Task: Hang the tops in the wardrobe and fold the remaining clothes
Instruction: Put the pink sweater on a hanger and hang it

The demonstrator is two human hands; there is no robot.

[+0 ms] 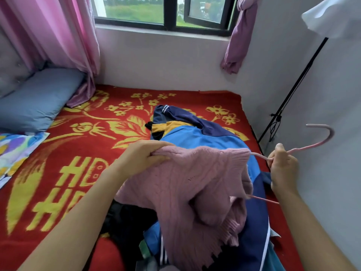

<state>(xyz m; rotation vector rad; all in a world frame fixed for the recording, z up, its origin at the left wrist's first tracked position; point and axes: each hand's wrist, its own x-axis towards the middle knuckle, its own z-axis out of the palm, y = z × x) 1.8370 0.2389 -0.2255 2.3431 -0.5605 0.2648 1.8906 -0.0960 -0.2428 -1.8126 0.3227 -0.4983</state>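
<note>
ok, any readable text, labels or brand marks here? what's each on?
"HD" above a partly hidden "H...": blocky yellow shapes on the red blanket, possibly an ornamental character rather than letters.
No print or label is legible on the pink sweater, pink hanger or blue jacket.

2 forearms reach forward; left grip and right grip are curled closed.
</note>
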